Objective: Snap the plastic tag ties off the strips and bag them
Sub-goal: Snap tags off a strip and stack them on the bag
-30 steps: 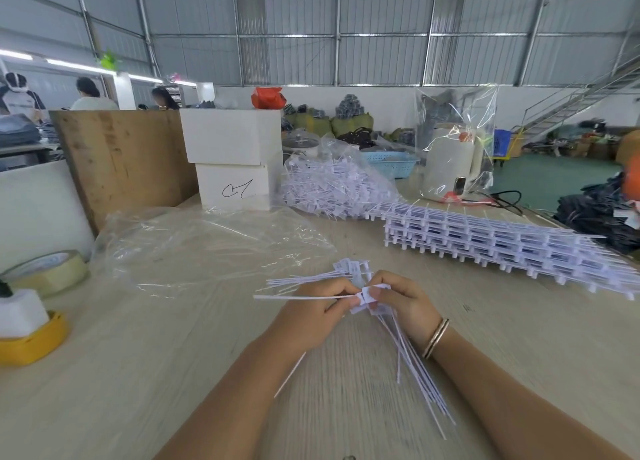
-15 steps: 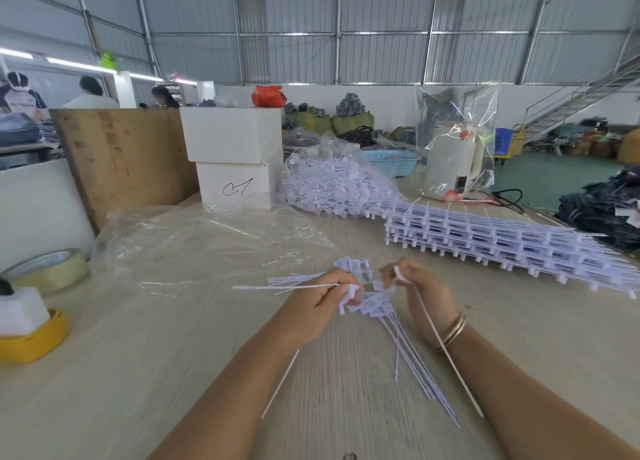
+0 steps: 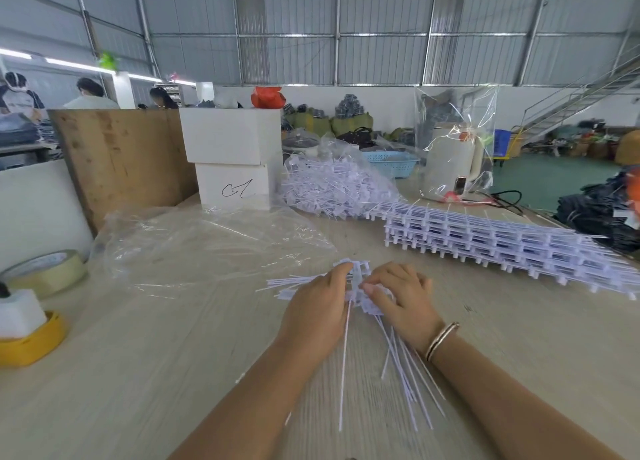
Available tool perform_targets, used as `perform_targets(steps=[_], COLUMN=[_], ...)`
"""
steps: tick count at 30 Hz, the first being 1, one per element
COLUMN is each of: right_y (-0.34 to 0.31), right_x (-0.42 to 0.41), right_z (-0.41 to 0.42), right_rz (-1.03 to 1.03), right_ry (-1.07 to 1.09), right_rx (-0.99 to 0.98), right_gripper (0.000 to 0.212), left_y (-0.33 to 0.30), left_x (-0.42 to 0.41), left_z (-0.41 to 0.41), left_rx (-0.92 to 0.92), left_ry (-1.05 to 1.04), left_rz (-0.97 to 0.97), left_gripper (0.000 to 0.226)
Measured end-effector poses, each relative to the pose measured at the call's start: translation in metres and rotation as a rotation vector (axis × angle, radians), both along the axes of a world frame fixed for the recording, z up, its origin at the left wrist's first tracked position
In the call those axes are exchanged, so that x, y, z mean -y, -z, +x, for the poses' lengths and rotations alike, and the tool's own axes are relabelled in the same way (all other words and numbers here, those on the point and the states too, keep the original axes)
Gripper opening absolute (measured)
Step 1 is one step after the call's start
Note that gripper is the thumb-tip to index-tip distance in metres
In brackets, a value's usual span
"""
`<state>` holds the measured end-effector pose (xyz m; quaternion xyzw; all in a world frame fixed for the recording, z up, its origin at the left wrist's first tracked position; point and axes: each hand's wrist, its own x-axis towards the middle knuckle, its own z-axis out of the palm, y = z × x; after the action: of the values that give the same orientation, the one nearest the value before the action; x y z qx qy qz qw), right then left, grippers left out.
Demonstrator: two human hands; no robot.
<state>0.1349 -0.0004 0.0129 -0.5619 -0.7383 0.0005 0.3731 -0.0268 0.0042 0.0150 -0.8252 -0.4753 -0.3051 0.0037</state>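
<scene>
A strip of white plastic tag ties (image 3: 360, 279) lies on the wooden table in front of me, its thin tails fanning left and toward me. My left hand (image 3: 317, 310) grips the strip at its left side, with tie tails (image 3: 287, 284) sticking out past the fingers. My right hand (image 3: 401, 298) pinches the tag heads on the strip's right side; loose ties (image 3: 405, 376) trail under its wrist. One long tie (image 3: 344, 366) hangs down between the hands. An empty clear plastic bag (image 3: 207, 248) lies flat to the left.
A stack of uncut tie strips (image 3: 502, 245) lies at the right. A clear bag full of loose ties (image 3: 336, 189) sits behind, beside two white boxes (image 3: 235, 158). A tape roll (image 3: 45, 272) and yellow holder (image 3: 31, 342) are at the left; a bagged kettle (image 3: 453, 161) stands behind.
My right hand, which had pulled a single tie up and away, has come back down onto the tag heads. The left hand keeps its grip on the strip.
</scene>
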Motion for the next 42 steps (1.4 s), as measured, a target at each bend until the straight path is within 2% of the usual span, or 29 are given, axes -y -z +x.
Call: perform_targets(steps=[2, 4, 6, 8, 9, 12, 13, 14, 16, 17, 19, 22, 25, 28, 32, 35, 40, 42], right_y=[0.001, 0.002, 0.001, 0.002, 0.002, -0.001, -0.001, 0.0, 0.0, 0.0, -0.002, -0.003, -0.002, -0.001, -0.005, -0.006, -0.008, -0.006], right_x=[0.003, 0.003, 0.002, -0.001, -0.003, -0.005, -0.005, -0.005, -0.004, -0.003, -0.002, -0.002, 0.001, 0.001, 0.003, 0.003, 0.002, 0.001], right_z=[-0.008, -0.012, -0.013, -0.01, -0.007, -0.001, 0.0, 0.0, 0.0, 0.0, -0.002, -0.002, -0.006, -0.007, -0.009, -0.008, -0.008, -0.007], right_rz=[-0.028, -0.064, -0.083, -0.092, -0.099, -0.131, -0.144, -0.16, -0.185, -0.189, -0.185, -0.179, -0.219, -0.239, -0.296, -0.289, -0.322, -0.315], right_ry=[-0.007, 0.002, 0.003, 0.011, 0.02, 0.065, 0.074, 0.076, 0.062, 0.053, 0.04, -0.008, -0.086, -0.109, -0.281, -0.286, -0.283, -0.23], right_rx=[0.033, 0.046, 0.016, -0.097, -0.17, -0.344, -0.383, -0.403, -0.401, -0.392, -0.38, -0.369, -0.411, -0.41, -0.558, -0.473, -0.485, -0.404], right_gripper=[0.06, 0.067, 0.06, 0.041, 0.037, 0.043, 0.039, 0.035, 0.037, 0.038, 0.038, 0.042, 0.044, 0.041, 0.03, 0.023, 0.02, 0.017], left_y=[-0.004, -0.007, -0.008, -0.005, -0.006, -0.017, -0.02, -0.02, -0.014, -0.01, -0.003, -0.001, -0.003, -0.004, -0.001, 0.002, 0.012, 0.015], left_x=[0.003, 0.007, 0.01, 0.009, 0.009, 0.005, 0.001, -0.004, -0.011, -0.013, -0.013, -0.01, -0.006, -0.003, -0.003, -0.006, -0.014, -0.018], left_z=[0.006, 0.008, 0.006, 0.004, 0.002, -0.011, -0.018, -0.027, -0.042, -0.047, -0.045, -0.032, -0.024, -0.023, -0.025, -0.029, -0.027, -0.028], left_rx=[0.004, 0.062, 0.067, 0.079, 0.145, 0.48, 0.476, 0.37, 0.036, -0.086, -0.163, -0.072, 0.053, 0.064, 0.137, 0.233, 0.236, 0.291], left_ry=[0.013, 0.047, 0.06, 0.083, 0.1, 0.104, 0.075, 0.037, 0.008, 0.034, 0.145, 0.264, 0.274, 0.243, 0.206, 0.204, 0.242, 0.268], left_rz=[0.082, 0.119, 0.125, 0.108, 0.065, -0.082, -0.055, 0.003, 0.043, -0.003, -0.112, -0.056, 0.134, 0.183, 0.136, 0.042, -0.003, -0.062], left_gripper=[0.047, 0.041, 0.041, 0.047, 0.05, 0.054, 0.057, 0.062, 0.074, 0.078, 0.079, 0.071, 0.033, 0.015, 0.015, 0.013, 0.013, 0.009])
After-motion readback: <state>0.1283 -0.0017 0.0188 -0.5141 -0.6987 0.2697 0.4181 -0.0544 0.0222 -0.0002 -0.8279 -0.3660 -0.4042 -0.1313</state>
